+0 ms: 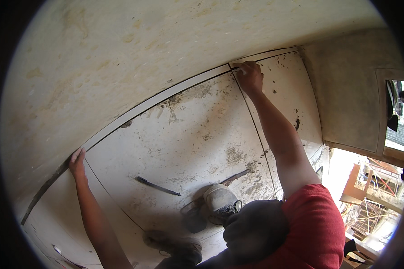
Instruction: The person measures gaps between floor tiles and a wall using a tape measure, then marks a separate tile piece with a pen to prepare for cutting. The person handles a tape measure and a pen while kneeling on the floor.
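Observation:
A long, narrow white skirting strip (152, 101) runs along the foot of the wall, on the light floor tiles (184, 134). My left hand (77, 166) is at its left end, fingers pressed together over the tip. Farther off to the right, my right hand (250, 77) is closed by the strip's other end, at a floor joint. Something small and pale shows between those fingers, too hidden to name. Past this hand, another white strip (280, 52) continues along the wall. A dark gap (45, 190) follows the wall to the left of my left hand.
A thin dark bar (157, 186) lies on the floor, near my shoe (220, 197). Beside the shoe is a narrow dark tool-like piece (236, 176). Mortar smears (233, 155) mark the tiles. At right, a brown board (357, 184) and scaffold-like rods show beyond the floor's bright edge.

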Demonstrator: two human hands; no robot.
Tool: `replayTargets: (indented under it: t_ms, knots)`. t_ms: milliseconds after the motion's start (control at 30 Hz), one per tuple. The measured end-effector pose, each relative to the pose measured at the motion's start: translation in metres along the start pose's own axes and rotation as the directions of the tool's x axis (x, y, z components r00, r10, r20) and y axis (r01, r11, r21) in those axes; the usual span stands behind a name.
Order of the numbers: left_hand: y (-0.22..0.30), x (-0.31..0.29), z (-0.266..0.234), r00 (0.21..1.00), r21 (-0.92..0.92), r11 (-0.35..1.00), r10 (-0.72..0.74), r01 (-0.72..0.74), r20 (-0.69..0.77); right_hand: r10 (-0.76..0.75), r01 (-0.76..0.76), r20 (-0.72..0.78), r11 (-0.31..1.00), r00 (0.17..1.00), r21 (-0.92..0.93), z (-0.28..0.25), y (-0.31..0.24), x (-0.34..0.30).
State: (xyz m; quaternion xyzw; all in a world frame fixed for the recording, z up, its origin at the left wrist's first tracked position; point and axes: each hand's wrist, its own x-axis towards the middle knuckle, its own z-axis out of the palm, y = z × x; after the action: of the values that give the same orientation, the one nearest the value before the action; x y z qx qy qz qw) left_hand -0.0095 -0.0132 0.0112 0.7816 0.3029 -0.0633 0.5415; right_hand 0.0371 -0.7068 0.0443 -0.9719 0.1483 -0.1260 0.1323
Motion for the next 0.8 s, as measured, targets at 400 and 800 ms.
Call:
replayTargets:
  t_ms: [400,800]
  knots:
    - [0.0,-0.001,0.003,1.0,-0.029,1.0,0.01,-0.011,-0.013,-0.024,0.024,0.032,1.0,0.999,0.008,0.003,0.004,-0.004]
    - [-0.004,0.001,0.002,0.999,-0.028,0.999,0.026,-0.027,-0.024,0.151,-0.159,0.11,0.985,0.982,0.071,-0.001,0.0,0.016]
